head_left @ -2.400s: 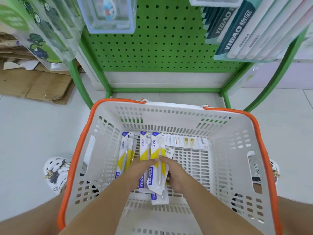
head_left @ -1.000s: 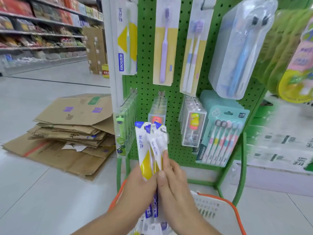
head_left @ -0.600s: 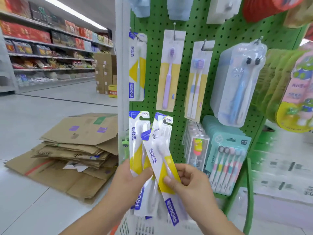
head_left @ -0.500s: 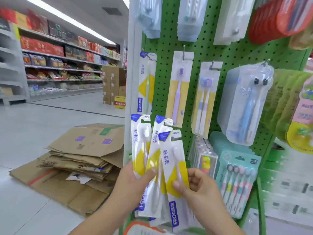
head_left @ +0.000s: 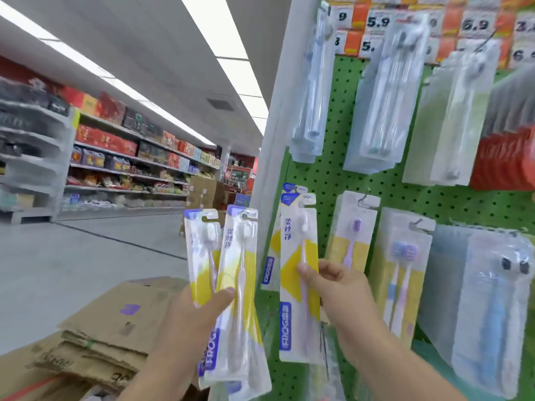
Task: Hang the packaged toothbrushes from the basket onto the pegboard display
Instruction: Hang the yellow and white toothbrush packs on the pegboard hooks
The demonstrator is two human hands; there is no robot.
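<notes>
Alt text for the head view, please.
The right hand holds one yellow-and-white toothbrush pack up to the green pegboard, over a matching hung pack; the left hand grips two more packs. Store shelves lie behind.

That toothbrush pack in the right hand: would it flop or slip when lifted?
The toothbrush pack probably stays fairly stiff: it stands straight, pinched only at mid-height by the right hand. Likely light. Its glossy plastic front may be a bit slippery.
</notes>
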